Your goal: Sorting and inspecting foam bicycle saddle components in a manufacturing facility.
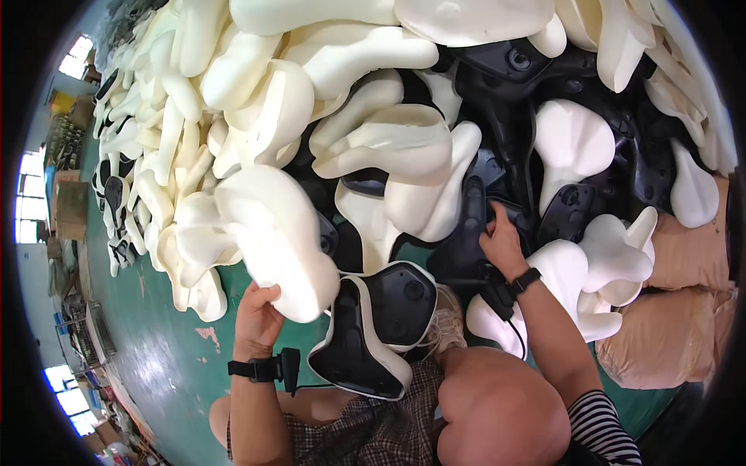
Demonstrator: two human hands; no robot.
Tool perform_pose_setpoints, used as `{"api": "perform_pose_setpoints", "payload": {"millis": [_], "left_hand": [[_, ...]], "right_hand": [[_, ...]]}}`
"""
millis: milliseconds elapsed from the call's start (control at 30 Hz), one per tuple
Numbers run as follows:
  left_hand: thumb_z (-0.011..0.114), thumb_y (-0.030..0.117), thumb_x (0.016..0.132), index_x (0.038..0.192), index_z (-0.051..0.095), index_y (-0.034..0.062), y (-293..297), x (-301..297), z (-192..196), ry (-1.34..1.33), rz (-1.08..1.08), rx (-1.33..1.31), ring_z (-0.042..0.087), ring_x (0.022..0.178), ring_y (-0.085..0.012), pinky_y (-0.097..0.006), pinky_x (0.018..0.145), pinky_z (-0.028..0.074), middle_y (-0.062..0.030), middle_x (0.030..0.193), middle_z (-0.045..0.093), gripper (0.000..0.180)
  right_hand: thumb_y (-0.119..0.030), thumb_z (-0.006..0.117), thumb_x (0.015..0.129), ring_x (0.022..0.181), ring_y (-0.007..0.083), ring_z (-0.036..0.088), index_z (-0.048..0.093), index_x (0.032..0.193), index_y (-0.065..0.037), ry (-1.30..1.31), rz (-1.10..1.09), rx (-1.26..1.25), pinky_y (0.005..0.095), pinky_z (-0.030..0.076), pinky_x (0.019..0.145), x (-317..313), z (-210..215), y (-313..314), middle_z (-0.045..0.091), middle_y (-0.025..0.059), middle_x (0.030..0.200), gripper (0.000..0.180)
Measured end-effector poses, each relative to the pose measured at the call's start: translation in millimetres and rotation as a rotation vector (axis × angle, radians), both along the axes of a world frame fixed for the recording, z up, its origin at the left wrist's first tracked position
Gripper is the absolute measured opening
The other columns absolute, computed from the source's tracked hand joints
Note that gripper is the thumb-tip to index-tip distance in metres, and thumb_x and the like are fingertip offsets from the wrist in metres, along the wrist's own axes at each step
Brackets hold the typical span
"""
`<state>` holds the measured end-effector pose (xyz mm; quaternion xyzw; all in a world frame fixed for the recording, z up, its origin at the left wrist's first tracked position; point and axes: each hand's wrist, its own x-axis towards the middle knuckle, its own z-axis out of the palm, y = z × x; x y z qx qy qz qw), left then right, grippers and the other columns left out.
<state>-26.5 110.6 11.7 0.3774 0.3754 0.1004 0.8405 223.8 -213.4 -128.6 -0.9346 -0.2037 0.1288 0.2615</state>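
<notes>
So the person is sitting on the green floor [167,349] right up against a huge heap of cream foam saddle pads [256,85] mixed with black plastic saddle bases [513,66]. The pile fills pretty much the whole far side of the floor and runs off toward the far left edge too.

Left hand [258,314] has its grip closed on the rim of one big cream foam pad [272,233], fingers curled over the lower edge of it, thumb side tucked under. That pad sits at the near edge of the heap, tilted up off the floor, just left of the person's knees.

Right hand [503,242] is reaching into the pile further in, fingers spread and pressed on a black base [466,256] wedged between foam pieces. It's touching it, but I can't tell if the grip has really closed around anything, since the fingertips disappear into the dark plastic.

Between the two hands, resting against the person's lap, there's an assembled saddle [373,330] lying underside up: black shell with a cream foam rim around it. Both wrists wear a black strap with a small device. Tan sacks [684,264] sit at the right edge of the heap.
</notes>
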Motion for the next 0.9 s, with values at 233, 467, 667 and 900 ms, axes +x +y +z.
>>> {"api": "perform_pose_setpoints", "payload": {"millis": [233,467,667,900], "left_hand": [[0.051,0.006,0.077,0.126,0.046,-0.0028,-15,8,23,0.008,0.075,0.185,0.057,0.106,-0.0238,-0.034,0.093,0.046,-0.0134,0.121,0.056,0.05],[0.06,0.02,0.087,0.125,0.05,0.0002,-46,38,55,0.011,-0.102,0.305,0.058,0.102,-0.0165,-0.029,0.09,0.046,-0.0081,0.114,0.06,0.044],[0.063,0.021,0.09,0.125,0.051,0.0006,-78,76,59,-0.129,-0.205,0.248,0.055,0.104,-0.0136,-0.027,0.091,0.044,-0.0067,0.114,0.06,0.043],[0.063,0.019,0.09,0.123,0.05,-0.0011,-79,81,47,-0.096,-0.147,0.129,0.06,0.1,-0.0152,-0.029,0.088,0.049,-0.0096,0.113,0.061,0.04]], "right_hand": [[-0.005,0.056,0.081,0.086,0.0416,0.061,0.05,0.119,-0.003,-0.056,0.111,0.093,0.0467,0.05,0.077,-16,59,-23,0.063,0.0235,0.093,0.038],[-0.006,0.062,0.089,0.086,0.006,0.058,0.056,0.124,0.0,0.11,-0.193,0.952,0.0217,0.047,0.079,-1,183,-6,0.066,0.003,0.096,0.036],[0.0,0.063,0.081,0.098,0.025,0.058,0.064,0.107,-0.001,0.124,0.34,0.834,0.0316,0.045,0.088,-10,177,56,0.062,0.0113,0.104,0.026],[-0.001,0.063,0.08,0.093,0.0293,0.057,0.062,0.101,0.0,0.059,0.354,0.83,0.0333,0.045,0.083,-16,157,81,0.059,0.013,0.1,0.02]]}}
